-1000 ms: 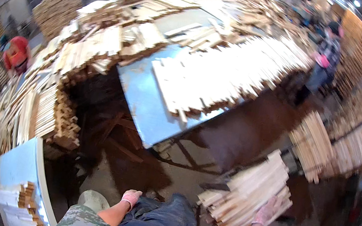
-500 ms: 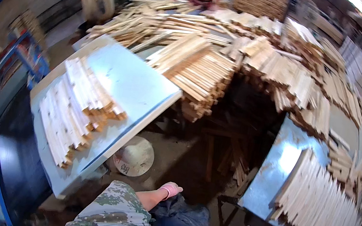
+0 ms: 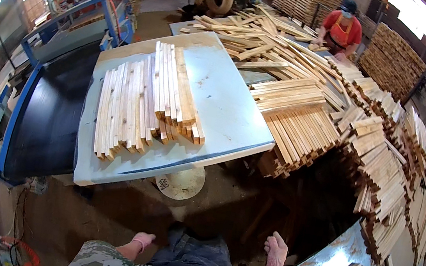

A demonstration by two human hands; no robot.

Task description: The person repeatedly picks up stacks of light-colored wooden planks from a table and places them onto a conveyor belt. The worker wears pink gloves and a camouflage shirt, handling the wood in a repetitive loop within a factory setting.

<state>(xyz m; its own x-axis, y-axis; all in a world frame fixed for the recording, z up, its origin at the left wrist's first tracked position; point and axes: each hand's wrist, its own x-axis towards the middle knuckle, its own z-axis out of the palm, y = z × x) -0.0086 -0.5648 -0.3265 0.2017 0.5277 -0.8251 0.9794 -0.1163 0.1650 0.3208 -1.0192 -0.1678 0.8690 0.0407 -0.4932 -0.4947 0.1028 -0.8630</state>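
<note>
We have turned, and our right hand (image 3: 275,253) has left the wood pile it touched a second ago, so now it looks free. Its fingers curl loosely together; we cannot tell about our left hand (image 3: 144,241). Sticks (image 3: 125,106) lie on the blue table (image 3: 227,118) ahead. A white bucket (image 3: 179,183) sits low by its near edge, its inside hidden.

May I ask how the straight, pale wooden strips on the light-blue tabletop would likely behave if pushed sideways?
The straight, pale wooden strips should be stiff, being solid-looking wood. They may separate, as no strap shows. Their squared ends make rolling unlikely.
</note>
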